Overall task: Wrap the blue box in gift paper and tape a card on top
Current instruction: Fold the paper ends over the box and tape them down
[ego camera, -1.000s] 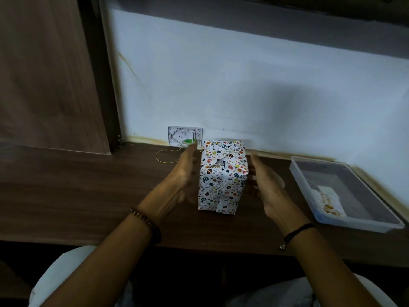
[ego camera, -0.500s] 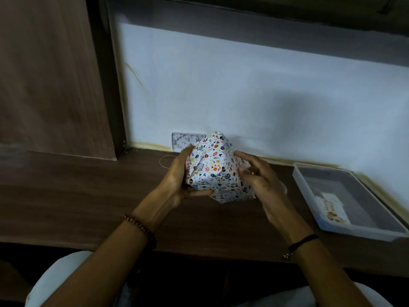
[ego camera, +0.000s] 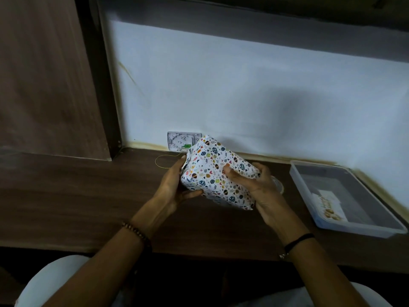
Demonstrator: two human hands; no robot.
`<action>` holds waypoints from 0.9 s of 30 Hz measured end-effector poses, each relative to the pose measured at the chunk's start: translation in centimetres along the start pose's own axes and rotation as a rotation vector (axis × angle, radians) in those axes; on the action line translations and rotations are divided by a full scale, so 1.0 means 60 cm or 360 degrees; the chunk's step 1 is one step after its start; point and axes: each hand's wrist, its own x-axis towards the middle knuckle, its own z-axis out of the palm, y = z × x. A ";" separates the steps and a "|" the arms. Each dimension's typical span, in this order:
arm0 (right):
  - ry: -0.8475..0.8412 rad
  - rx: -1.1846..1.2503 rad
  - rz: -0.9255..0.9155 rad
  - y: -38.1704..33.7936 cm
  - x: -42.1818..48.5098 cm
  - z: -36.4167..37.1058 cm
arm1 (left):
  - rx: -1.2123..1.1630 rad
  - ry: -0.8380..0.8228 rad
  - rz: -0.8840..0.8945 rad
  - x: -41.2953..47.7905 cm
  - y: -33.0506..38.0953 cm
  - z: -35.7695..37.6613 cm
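Box (ego camera: 218, 172) fully papered, tilted, gripped at its ends by left hand (ego camera: 174, 185) and right hand (ego camera: 257, 185); card (ego camera: 329, 204) sits untaped in tray (ego camera: 332, 227) right of box.

The gift paper (ego camera: 218, 171) covered the box all over, so no blue showed. The left hand (ego camera: 174, 185) hid the end of the parcel it gripped, and the right hand (ego camera: 256, 185) hid the far end. Just past the right hand's grip, something pale and round (ego camera: 279, 185) peeked out, too hidden to name. In the tray (ego camera: 376, 229) to the right of both hands, the card's (ego camera: 329, 206) print was too small to read.
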 end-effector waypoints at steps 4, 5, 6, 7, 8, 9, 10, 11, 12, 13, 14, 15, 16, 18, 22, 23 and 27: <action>0.0125 -0.0177 -0.0230 -0.003 -0.002 -0.006 | 0.0466 0.0153 0.0156 0.005 0.003 -0.002; 0.0121 -0.0214 -0.0263 -0.003 -0.002 -0.006 | 0.0487 0.0133 0.0159 0.007 0.005 -0.005; 0.0115 -0.0257 -0.0291 -0.002 -0.002 -0.006 | 0.0469 0.0083 0.0132 0.005 0.009 -0.006; 0.0108 -0.0302 -0.0314 0.000 -0.001 -0.006 | 0.0440 0.0043 0.0102 0.006 0.014 -0.010; 0.0099 -0.0343 -0.0330 0.003 -0.001 -0.006 | 0.0421 -0.0006 0.0065 0.008 0.018 -0.013; 0.0092 -0.0377 -0.0337 0.005 0.000 -0.006 | 0.0424 -0.0060 0.0019 0.013 0.019 -0.016; 0.0079 -0.0393 -0.0345 0.007 0.000 -0.006 | 0.0440 -0.0122 -0.0011 0.016 0.019 -0.019; 0.0067 -0.0405 -0.0345 0.008 0.000 -0.006 | 0.0485 -0.0174 -0.0016 0.019 0.019 -0.023; 0.0049 -0.0399 -0.0336 0.007 -0.001 -0.007 | 0.0530 -0.0200 0.0000 0.019 0.020 -0.026; 0.0030 -0.0388 -0.0311 0.005 -0.001 -0.009 | 0.0543 -0.0234 -0.0010 0.019 0.019 -0.027; 0.0009 -0.0375 -0.0269 0.006 0.000 -0.012 | 0.0545 -0.0259 -0.0022 0.020 0.016 -0.026; -0.0014 -0.0364 -0.0226 0.006 0.001 -0.017 | 0.0548 -0.0272 -0.0020 0.023 0.012 -0.028; -0.0041 -0.0352 -0.0182 0.007 0.002 -0.022 | 0.0548 -0.0275 0.0014 0.026 0.008 -0.029; -0.0091 -0.0319 -0.0106 0.009 0.004 -0.030 | 0.0575 -0.0288 0.0093 0.029 0.005 -0.030; -0.0100 -0.0350 -0.0034 0.011 0.005 -0.032 | 0.0669 -0.0318 0.0150 0.035 0.004 -0.024; -0.0113 -0.0351 -0.0023 0.011 0.006 -0.031 | 0.0681 -0.0309 0.0156 0.038 0.003 -0.022; -0.0157 -0.0430 0.0013 0.015 0.005 -0.027 | 0.0665 -0.0203 0.0121 0.062 -0.007 -0.023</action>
